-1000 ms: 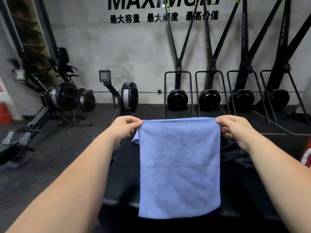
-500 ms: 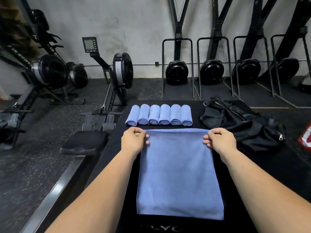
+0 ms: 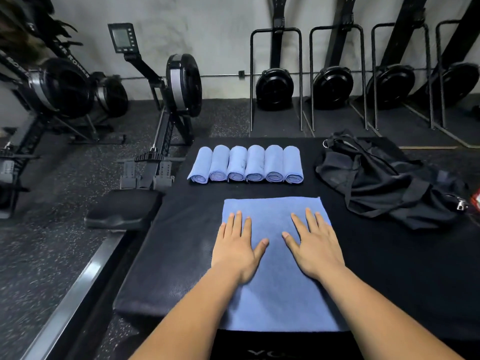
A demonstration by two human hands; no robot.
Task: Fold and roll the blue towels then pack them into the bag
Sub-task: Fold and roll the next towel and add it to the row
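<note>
A folded blue towel (image 3: 275, 211) lies flat on the black mat (image 3: 181, 242) right in front of me. My left hand (image 3: 237, 245) presses on its left part, palm down with straight fingers. My right hand (image 3: 313, 242) lies flat on its right part in the same way. Behind the towel, several rolled blue towels (image 3: 245, 164) stand side by side in a row. A crumpled black bag (image 3: 384, 178) lies on the mat at the back right.
A rowing machine (image 3: 166, 100) with its seat (image 3: 124, 209) and rail stands just left of the mat. More rowers stand at the far left, and upright machines (image 3: 275, 84) line the back wall. A red-and-white object (image 3: 475, 201) shows at the right edge.
The towel, first held up by its top corners, came down flat onto the mat. Both hands let go of the corners and now lie flat on the towel's middle.
</note>
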